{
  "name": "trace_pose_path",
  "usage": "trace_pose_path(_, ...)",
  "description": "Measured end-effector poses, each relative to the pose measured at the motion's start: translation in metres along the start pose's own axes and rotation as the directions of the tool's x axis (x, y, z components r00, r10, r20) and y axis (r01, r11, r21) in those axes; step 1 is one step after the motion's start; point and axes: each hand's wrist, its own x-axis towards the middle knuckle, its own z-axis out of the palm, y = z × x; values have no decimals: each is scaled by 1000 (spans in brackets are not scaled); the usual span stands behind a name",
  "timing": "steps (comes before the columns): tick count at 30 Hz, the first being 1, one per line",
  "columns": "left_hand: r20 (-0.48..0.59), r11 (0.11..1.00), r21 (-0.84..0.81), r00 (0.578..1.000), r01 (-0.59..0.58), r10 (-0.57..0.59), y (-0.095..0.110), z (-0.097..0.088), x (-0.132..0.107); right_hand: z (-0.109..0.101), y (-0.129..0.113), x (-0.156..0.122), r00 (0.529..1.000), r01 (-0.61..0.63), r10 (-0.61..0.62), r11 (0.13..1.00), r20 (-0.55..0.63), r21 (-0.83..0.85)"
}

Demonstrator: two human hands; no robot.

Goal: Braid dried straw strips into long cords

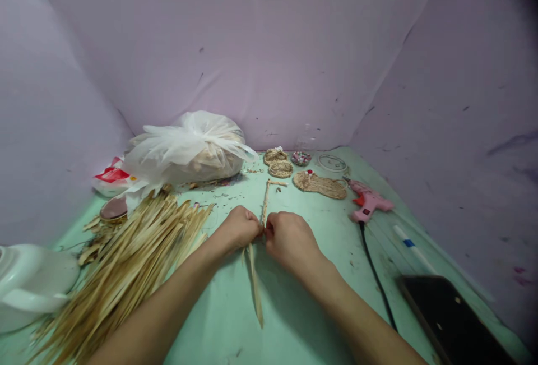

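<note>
Both hands are pinched shut on the same braided straw cord mid-table; left hand and right hand nearly touching, loose straw ends trailing toward me (pink glue gun sits off right); big straw pile on the left.

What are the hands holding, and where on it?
Both the left hand and right hand pinch the straw braid where plaiting meets the loose strips.

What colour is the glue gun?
The glue gun is pink, shown best in the head view.
</note>
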Motion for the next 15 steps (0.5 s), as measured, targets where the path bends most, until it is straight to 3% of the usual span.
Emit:
trace_pose_path(3, -23, 1000, 3, 1000, -9, 9, 6, 1, -5, -5, -9, -7, 999, -44, 45, 998, 27, -47)
trace_pose_path(7, -67, 998, -58, 997, 39, -43, 11, 0, -10, -4, -22, -15, 997, 29, -27, 999, 65, -32)
trace_pose_path(12, 87, 981, -188, 996, 54, -38, 7, -9, -9, -4, -32, -21, 987, 72, -72, 997, 142, 6)
trace_pose_path(15, 106, 984, -174, 994, 30, -12, 7, -14, -8, -17, -17, -17, 979, 88, -105, 991, 174, 101)
